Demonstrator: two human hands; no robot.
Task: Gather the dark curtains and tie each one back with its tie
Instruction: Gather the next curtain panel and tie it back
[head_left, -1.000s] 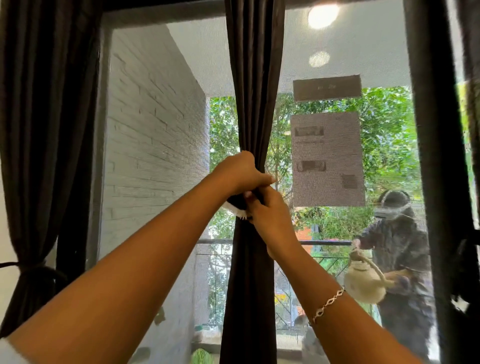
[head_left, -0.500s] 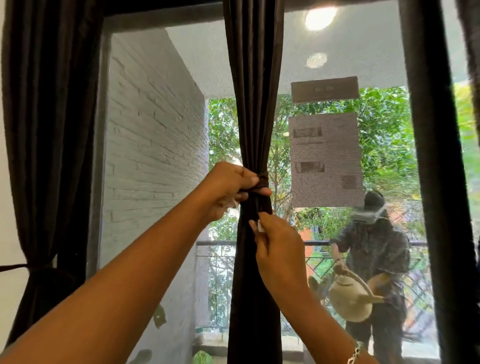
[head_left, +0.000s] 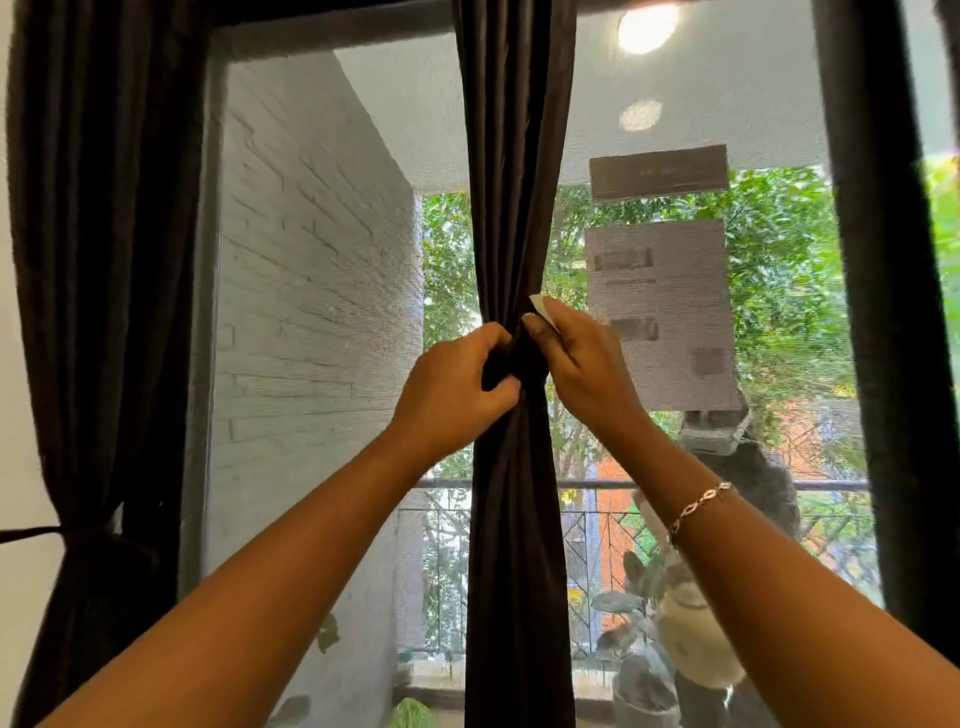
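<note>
A dark curtain (head_left: 514, 545) hangs gathered into a narrow column at the middle of the window. A dark tie (head_left: 522, 364) is wrapped round its waist. My left hand (head_left: 457, 389) grips the tie and the bunched cloth from the left, fingers curled in. My right hand (head_left: 576, 364) is on the right side of the bundle and pinches the tie's end, where a small white tab (head_left: 543, 309) shows at the fingertips. A second dark curtain (head_left: 98, 260) at the far left is gathered low by its own tie (head_left: 78, 535).
The black window frame post (head_left: 872, 312) stands at the right. Papers (head_left: 660, 312) are stuck on the glass. Outside, a person with a watering can (head_left: 696, 654) bends over potted plants beside a balcony railing (head_left: 597, 483) and a grey brick wall (head_left: 311, 312).
My right hand rose from below the tie to its right side, now holding the white-tabbed end up. My left hand shifted its grip on the wrapped tie. The person outside bent lower.
</note>
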